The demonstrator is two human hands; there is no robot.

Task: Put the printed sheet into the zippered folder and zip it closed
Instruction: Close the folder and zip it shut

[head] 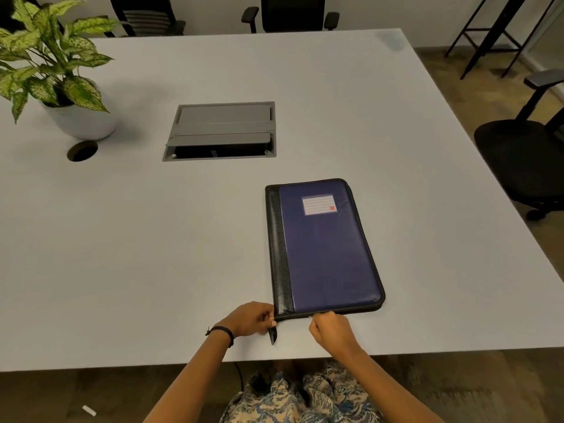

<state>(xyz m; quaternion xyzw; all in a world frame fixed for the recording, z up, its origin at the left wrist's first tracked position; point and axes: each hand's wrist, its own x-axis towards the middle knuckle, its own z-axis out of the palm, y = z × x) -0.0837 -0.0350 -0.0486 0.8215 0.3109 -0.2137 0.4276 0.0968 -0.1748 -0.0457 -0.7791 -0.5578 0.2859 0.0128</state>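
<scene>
Zipping: pinching likely pull with right hand (331,331) at folder (329,251) edge, 6 o'clock.
Left hand (253,319): gripping black tab (273,334), 7 o'clock corner.
Technique: keeping tab taut, drawing steadily.

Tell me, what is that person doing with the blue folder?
A person is working on the blue folder, which lies shut on the white table. The left hand pinches the black tab at its near corner, and the right hand pinches the zipper along its near edge. No printed sheet shows, so it may already be inside.
</scene>
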